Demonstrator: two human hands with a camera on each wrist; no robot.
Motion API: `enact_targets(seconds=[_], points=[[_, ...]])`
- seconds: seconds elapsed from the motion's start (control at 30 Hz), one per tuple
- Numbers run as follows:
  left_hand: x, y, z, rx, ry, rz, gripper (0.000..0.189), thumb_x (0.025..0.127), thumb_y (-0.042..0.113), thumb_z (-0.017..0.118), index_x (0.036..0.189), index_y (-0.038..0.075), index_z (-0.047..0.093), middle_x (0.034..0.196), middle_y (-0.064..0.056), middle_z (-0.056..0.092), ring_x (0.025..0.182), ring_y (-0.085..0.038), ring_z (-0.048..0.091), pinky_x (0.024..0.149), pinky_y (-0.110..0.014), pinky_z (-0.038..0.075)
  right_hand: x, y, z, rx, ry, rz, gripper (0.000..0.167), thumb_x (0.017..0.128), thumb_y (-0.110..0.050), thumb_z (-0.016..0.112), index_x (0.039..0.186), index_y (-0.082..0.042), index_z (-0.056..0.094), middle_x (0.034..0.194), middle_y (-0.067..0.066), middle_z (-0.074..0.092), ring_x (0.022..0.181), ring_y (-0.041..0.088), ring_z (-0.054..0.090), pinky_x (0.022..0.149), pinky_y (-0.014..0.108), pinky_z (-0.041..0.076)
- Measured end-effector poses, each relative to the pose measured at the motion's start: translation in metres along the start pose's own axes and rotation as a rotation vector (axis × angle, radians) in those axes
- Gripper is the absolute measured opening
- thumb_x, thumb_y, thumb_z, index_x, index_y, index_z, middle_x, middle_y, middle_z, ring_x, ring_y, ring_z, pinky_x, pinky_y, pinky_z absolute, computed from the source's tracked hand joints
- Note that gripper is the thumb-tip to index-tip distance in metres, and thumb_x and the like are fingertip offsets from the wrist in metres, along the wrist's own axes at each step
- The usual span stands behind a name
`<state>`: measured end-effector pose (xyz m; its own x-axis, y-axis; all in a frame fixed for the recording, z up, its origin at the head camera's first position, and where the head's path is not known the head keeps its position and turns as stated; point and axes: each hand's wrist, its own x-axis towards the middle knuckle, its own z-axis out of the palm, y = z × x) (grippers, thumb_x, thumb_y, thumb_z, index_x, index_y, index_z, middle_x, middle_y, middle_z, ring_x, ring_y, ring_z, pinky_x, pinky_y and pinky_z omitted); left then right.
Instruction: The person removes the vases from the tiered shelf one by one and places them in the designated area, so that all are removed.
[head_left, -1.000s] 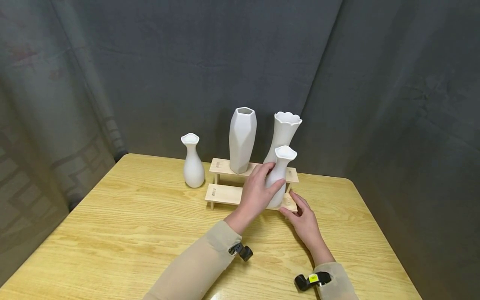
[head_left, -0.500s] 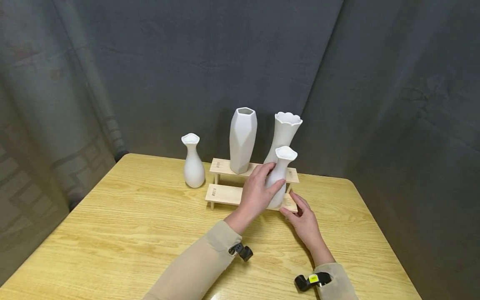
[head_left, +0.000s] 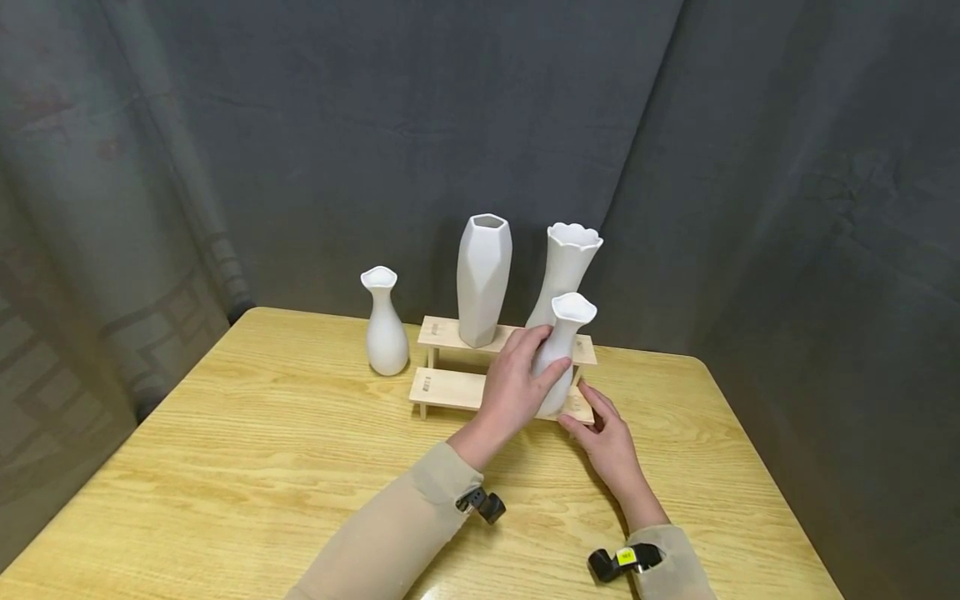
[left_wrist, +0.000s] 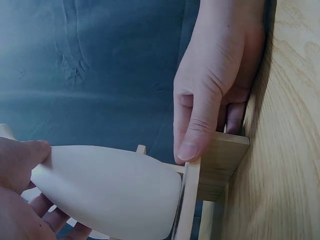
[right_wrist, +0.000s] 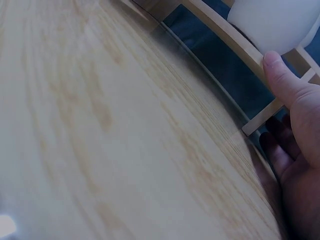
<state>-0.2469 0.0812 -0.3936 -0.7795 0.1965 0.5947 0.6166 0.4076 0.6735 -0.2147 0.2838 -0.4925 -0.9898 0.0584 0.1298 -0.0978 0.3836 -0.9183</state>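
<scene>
A small white vase (head_left: 566, 337) with a wavy rim stands at the right end of the lower step of a two-tier wooden stand (head_left: 450, 388). My left hand (head_left: 514, 382) grips this vase around its body, thumb in front. In the left wrist view the vase's base (left_wrist: 150, 210) meets the step's board. My right hand (head_left: 611, 442) holds the right end of the lower step. Its thumb (right_wrist: 280, 75) lies on the board's front edge, close to the vase, and its other fingers curl behind the end, partly hidden.
On the upper step stand a tall faceted vase (head_left: 483, 279) and a scallop-rimmed vase (head_left: 566, 267), the latter partly behind the gripped one. Another small wavy-rimmed vase (head_left: 387, 333) stands on the wooden table (head_left: 285, 433) left of the stand. Dark curtains (head_left: 405, 125) hang behind.
The vase in my left hand has shifted very slightly to the right on the lower step. My right hand stays in place at the stand's end.
</scene>
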Motion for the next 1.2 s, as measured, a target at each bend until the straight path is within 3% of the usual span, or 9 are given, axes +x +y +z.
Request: enact_targets(seconds=[0.3, 0.67, 1.0, 1.2], points=[[-0.002, 0.012, -0.010, -0.018, 0.020, 0.012, 0.048, 0.103, 0.026, 0.081, 0.145, 0.007, 0.066, 0.128, -0.012, 0.068, 0.111, -0.028, 0.068, 0.094, -0.047, 0.060, 0.000, 0.003, 0.002, -0.025, -0.003, -0.020, 0.080, 0.104, -0.030, 0.080, 0.172, -0.011, 0.040, 0.175, 0.013, 0.035, 0.161, 0.035, 0.036, 0.097, 0.007, 0.047], [-0.001, 0.026, -0.035, -0.053, 0.050, 0.067, 0.049, 0.102, 0.022, 0.083, 0.144, 0.005, 0.066, 0.127, -0.012, 0.066, 0.115, -0.027, 0.068, 0.097, -0.048, 0.060, 0.001, 0.003, 0.000, -0.032, 0.004, -0.009, 0.081, 0.104, -0.030, 0.081, 0.172, -0.013, 0.040, 0.175, 0.011, 0.036, 0.157, 0.032, 0.042, 0.099, 0.006, 0.045], [-0.008, 0.021, -0.078, -0.038, 0.068, 0.086, 0.048, 0.100, 0.019, 0.085, 0.143, 0.006, 0.067, 0.130, -0.013, 0.067, 0.116, -0.029, 0.069, 0.101, -0.048, 0.059, 0.000, 0.003, -0.001, -0.020, 0.008, 0.010, 0.083, 0.104, -0.034, 0.081, 0.172, -0.013, 0.039, 0.176, 0.012, 0.034, 0.158, 0.032, 0.041, 0.104, 0.010, 0.045], [-0.016, 0.011, -0.105, -0.006, 0.097, 0.114, 0.046, 0.099, 0.016, 0.086, 0.141, 0.006, 0.068, 0.125, -0.013, 0.067, 0.112, -0.031, 0.070, 0.097, -0.049, 0.061, 0.000, 0.001, -0.002, -0.021, 0.001, 0.019, 0.083, 0.104, -0.035, 0.080, 0.172, -0.012, 0.038, 0.176, 0.013, 0.033, 0.160, 0.032, 0.039, 0.112, 0.024, 0.047]])
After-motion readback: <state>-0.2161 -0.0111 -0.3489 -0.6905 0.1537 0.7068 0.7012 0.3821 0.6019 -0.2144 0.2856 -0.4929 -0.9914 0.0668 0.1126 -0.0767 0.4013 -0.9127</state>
